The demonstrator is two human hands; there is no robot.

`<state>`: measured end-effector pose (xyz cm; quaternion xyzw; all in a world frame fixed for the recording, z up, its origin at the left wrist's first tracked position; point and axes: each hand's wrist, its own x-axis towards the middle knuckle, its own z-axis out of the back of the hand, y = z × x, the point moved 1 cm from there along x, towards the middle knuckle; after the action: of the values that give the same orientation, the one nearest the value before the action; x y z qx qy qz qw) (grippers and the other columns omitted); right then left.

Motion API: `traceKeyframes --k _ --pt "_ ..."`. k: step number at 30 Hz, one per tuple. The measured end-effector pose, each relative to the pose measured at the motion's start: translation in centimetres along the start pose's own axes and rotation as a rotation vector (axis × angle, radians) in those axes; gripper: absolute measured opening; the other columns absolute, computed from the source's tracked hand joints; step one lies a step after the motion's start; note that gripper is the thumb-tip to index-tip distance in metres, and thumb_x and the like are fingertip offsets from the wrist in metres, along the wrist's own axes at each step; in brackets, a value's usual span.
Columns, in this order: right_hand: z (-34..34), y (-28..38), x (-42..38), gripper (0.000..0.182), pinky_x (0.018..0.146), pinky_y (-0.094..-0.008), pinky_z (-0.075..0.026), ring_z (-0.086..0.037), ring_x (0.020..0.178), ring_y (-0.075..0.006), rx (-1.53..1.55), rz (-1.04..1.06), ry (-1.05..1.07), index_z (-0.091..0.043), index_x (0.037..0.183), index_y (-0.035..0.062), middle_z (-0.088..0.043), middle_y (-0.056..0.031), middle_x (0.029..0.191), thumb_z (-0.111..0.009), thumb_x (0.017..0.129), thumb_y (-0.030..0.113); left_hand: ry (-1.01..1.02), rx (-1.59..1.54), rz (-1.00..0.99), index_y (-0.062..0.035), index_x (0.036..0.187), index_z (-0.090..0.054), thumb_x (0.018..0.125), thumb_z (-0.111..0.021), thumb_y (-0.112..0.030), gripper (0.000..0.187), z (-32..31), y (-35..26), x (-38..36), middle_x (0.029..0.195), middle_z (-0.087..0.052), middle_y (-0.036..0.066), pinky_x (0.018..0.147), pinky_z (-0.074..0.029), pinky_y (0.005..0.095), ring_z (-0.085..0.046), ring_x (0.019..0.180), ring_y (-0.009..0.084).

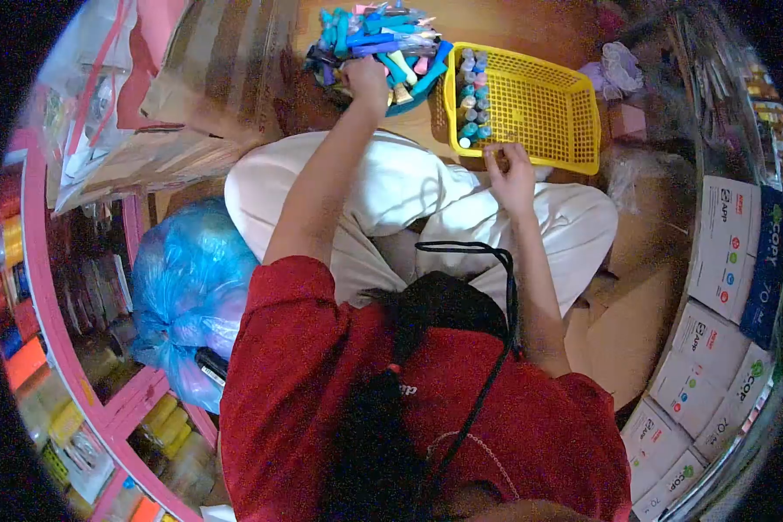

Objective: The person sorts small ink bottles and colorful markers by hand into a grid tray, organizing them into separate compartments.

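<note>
My left hand reaches into a heap of tube-shaped, marker-like pieces, mostly blue and teal with some pink and cream. The heap fills a teal round container. Curled fingers touch the near left side of the heap; what they hold, if anything, is hidden. My right hand is at the near rim of a yellow perforated basket, thumb and fingers apart, with nothing visible between them. Along the basket's left side stand two rows of similar short pieces with blue, grey, pink and white ends.
Cardboard stands at the left, above a tied blue plastic bag. A pink-framed shelf lines the left edge. Paper boxes are stacked at the right. A crumpled white-lilac bundle lies beyond the basket. My crossed legs are close below both containers.
</note>
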<state>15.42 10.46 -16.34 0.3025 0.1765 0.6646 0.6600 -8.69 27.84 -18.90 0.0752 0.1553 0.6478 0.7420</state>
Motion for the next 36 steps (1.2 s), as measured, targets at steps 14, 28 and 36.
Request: traceKeyframes --k 14,28,36 --pt "0.3 0.1 -0.1 0.017 0.073 -0.0351 -0.045 -0.057 0.081 -0.0292 0.128 -0.02 -0.037 -0.061 0.087 0.0043 -0.058 -0.0136 0.085 -0.057 0.082 0.019 -0.026 -1.623 -0.199 0.0042 0.104 -0.056 0.082 -0.061 -0.013 0.028 6.3 7.7 -8.6 0.089 -0.063 0.012 0.073 -0.049 0.0248 -0.062 0.079 0.0149" --pt "4.5 6.0 0.2 0.026 0.076 -0.0264 -0.043 -0.057 0.084 -0.0168 0.416 -0.066 0.06 -0.061 0.103 0.0019 -0.062 -0.0088 0.095 -0.06 0.082 0.017 0.035 -1.854 -0.524 0.0046 0.095 -0.055 0.079 -0.064 -0.008 0.022 9.5 -2.9 -12.0 0.094 -0.062 0.011 0.078 -0.05 0.0284 -0.061 0.088 0.0182" --pt "4.2 3.8 1.0 0.026 0.071 -0.0341 -0.047 -0.061 0.079 -0.0296 0.125 0.022 0.099 -0.062 0.094 0.0006 -0.063 -0.0159 0.087 -0.066 0.076 0.019 -0.103 -1.764 -0.555 -0.0003 0.092 -0.064 0.076 -0.065 -0.009 0.018 8.1 -5.7 -12.1 0.084 -0.066 0.01 0.072 -0.051 0.0283 -0.064 0.078 0.0177"
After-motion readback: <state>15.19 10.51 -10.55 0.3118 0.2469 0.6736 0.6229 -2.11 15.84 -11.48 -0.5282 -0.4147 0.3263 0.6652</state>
